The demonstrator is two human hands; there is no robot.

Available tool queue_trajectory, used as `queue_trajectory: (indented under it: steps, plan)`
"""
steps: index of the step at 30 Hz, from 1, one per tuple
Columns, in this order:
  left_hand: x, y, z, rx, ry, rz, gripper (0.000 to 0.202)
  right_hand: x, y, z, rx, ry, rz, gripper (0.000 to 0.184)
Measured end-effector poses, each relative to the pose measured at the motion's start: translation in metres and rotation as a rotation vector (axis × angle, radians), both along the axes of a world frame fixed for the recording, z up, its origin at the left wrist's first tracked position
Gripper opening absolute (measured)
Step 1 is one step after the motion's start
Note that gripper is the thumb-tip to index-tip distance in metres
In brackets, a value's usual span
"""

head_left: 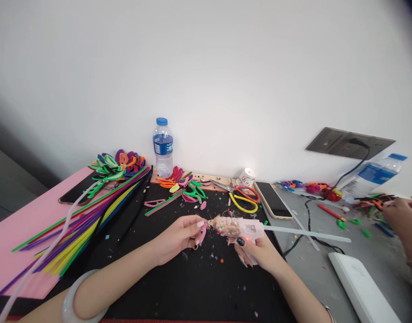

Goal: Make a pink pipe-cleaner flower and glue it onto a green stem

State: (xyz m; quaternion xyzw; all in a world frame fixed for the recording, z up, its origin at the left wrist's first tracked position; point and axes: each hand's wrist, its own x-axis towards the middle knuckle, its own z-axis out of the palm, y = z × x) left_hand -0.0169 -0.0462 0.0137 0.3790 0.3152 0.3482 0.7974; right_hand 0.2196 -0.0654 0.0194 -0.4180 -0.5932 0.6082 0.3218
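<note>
My left hand (184,238) pinches a small looped piece of pink pipe cleaner (203,232) between thumb and fingers. My right hand (254,252) is wrapped round the grip of a pale pink hot glue gun (248,227). Its nozzle end, crusted with beads and bits, points left and meets or nearly touches the pink piece; I cannot tell which. A long translucent glue stick (306,233) sticks out of the gun's back. Beneath both hands lies a black mat (192,291) strewn with scraps.
Bundled pipe cleaners (81,224) and a phone (78,188) lie left. Behind are a water bottle (163,150), pipe-cleaner shapes (192,192), scissors (244,202), a paper cup (246,177) and another phone (273,199). Right are a white case (362,287), cables and another person's hand (402,213).
</note>
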Motion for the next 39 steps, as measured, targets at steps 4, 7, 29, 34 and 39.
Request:
queue_trajectory:
  steps: [4, 7, 29, 34, 39]
  plan:
    - [-0.0004, -0.0001, -0.0005, 0.004, -0.005, -0.003, 0.024, 0.0004, 0.0006, -0.0010, 0.008, -0.002, -0.001, 0.047]
    - [-0.0007, 0.0000, 0.0001, 0.015, -0.003, -0.004, 0.024, 0.0004, 0.0005, 0.0003, 0.016, 0.006, 0.004, 0.046]
    - [-0.0006, 0.0014, -0.0012, 0.008, 0.010, 0.010, 0.029, -0.0014, -0.0010, 0.0060, -0.027, -0.027, 0.011, 0.048]
    - [-0.0005, 0.0006, -0.0015, -0.006, 0.004, 0.019, 0.026, -0.0005, 0.0000, 0.0034, 0.001, -0.005, 0.016, 0.049]
    - [-0.0015, 0.0006, -0.0011, 0.010, -0.007, 0.001, 0.023, -0.0006, 0.0001, 0.0021, 0.006, 0.012, 0.009, 0.047]
